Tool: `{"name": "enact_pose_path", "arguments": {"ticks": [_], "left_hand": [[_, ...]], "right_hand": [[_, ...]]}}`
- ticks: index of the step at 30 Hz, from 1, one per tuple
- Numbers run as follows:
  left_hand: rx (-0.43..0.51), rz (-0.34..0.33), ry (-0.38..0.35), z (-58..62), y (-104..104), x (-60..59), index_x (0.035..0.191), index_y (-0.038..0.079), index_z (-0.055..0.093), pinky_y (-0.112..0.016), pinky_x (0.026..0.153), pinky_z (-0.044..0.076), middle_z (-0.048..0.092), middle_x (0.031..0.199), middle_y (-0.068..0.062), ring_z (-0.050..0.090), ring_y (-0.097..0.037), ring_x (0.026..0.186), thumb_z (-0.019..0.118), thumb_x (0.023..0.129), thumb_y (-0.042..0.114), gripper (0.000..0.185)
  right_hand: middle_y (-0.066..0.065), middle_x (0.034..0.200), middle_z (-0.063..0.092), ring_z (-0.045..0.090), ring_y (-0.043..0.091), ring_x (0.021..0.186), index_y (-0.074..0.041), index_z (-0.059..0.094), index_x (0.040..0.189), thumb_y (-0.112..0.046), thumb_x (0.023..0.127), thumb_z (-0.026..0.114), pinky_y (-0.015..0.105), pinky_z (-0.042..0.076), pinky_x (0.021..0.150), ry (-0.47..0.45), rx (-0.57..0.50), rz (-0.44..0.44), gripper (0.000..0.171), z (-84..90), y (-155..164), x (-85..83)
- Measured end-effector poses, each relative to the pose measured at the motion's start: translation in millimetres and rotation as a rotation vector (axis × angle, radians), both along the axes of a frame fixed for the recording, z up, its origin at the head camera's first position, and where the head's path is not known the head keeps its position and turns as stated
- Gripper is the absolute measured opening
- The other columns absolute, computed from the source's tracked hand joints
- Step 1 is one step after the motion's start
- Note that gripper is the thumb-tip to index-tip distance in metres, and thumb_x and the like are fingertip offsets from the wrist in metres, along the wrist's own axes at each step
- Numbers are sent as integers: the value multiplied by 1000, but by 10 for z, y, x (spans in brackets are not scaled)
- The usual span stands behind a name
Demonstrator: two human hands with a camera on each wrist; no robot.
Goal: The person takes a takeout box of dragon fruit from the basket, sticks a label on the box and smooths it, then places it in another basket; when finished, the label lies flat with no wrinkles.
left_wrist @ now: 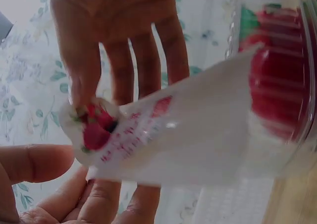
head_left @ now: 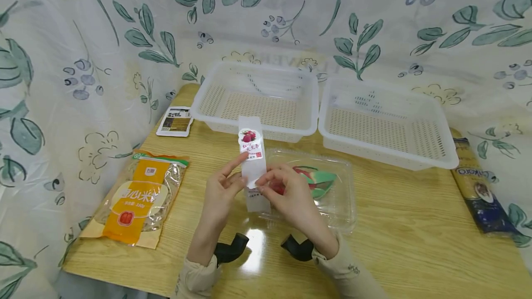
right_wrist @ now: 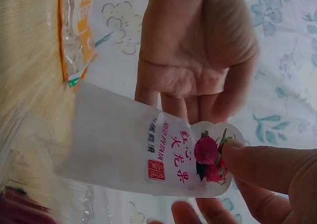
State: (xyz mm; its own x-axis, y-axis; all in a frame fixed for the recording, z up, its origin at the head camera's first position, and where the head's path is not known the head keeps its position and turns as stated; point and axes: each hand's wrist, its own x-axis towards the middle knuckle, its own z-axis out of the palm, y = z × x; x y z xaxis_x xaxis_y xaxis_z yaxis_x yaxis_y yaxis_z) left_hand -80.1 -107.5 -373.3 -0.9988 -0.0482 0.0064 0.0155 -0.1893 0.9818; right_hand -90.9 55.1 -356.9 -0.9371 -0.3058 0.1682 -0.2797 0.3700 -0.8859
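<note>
Both hands hold a white paper strip (head_left: 254,172) bearing a label (head_left: 250,144) with a red dragon fruit picture and writing. On the strip's left side, the left hand (head_left: 222,195) pinches it between thumb and fingers. From the right, the right hand (head_left: 293,193) pinches it near the same spot. In the right wrist view, the right thumb (right_wrist: 262,167) lies on the fruit picture of the label (right_wrist: 183,157), whose rounded end sticks out past the strip. Behind the right hand, a clear plastic box (head_left: 349,170) contains a red and green item (head_left: 322,181).
Two white perforated baskets (head_left: 266,128) (head_left: 386,153) stand at the back. An orange snack bag (head_left: 139,202) lies at left, with a small white-edged pack (head_left: 175,122) behind it. A blue and yellow packet (head_left: 484,188) lies along the right table edge.
</note>
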Motion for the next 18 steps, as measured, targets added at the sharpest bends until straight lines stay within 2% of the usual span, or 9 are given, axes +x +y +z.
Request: {"name": "enact_pose_path", "arguments": {"ticks": [2,4,8,12,16,18], "left_hand": [[-6,30,2,1,-35,-14,138,-6,47,-20,83,55,51,139,-29,68,-2,92,47,92,-11,47],[-18,42,5,-2,-72,-26,138,-8,46,-20,83,55,48,142,-28,69,-1,88,47,93,-10,45],[-48,17,8,-29,-142,-54,138,-12,43,-18,84,54,36,153,-21,68,2,89,46,95,-10,44],[-103,-23,-21,-73,-204,-87,137,-13,44,-17,84,54,32,153,-22,65,5,93,46,95,-9,43],[-186,-92,-68,-131,-284,-116,137,-14,45,-17,84,53,31,154,-23,63,3,94,46,95,-8,42],[-235,-139,-93,-175,-342,-129,137,-12,45,-18,86,53,31,154,-23,63,-4,102,46,96,-6,42]], "right_hand": [[6,124,63,66,19,94,-9,72,84,-2,82,74,26,57,73,26,4,-2,8,10,25,37],[6,127,63,66,19,99,-9,72,83,-2,81,74,25,58,73,47,-12,1,8,29,55,73],[4,108,71,65,14,87,-11,72,85,-3,81,75,20,55,64,93,-21,21,9,76,132,128],[4,91,73,65,9,77,-10,73,88,-3,82,74,22,55,67,84,-45,53,9,102,203,141],[7,93,72,65,8,75,-7,73,91,-1,84,71,24,56,67,69,-101,64,9,110,287,115],[8,94,72,66,9,76,-6,72,91,-1,85,70,24,56,67,65,-109,48,9,109,339,89]]}}
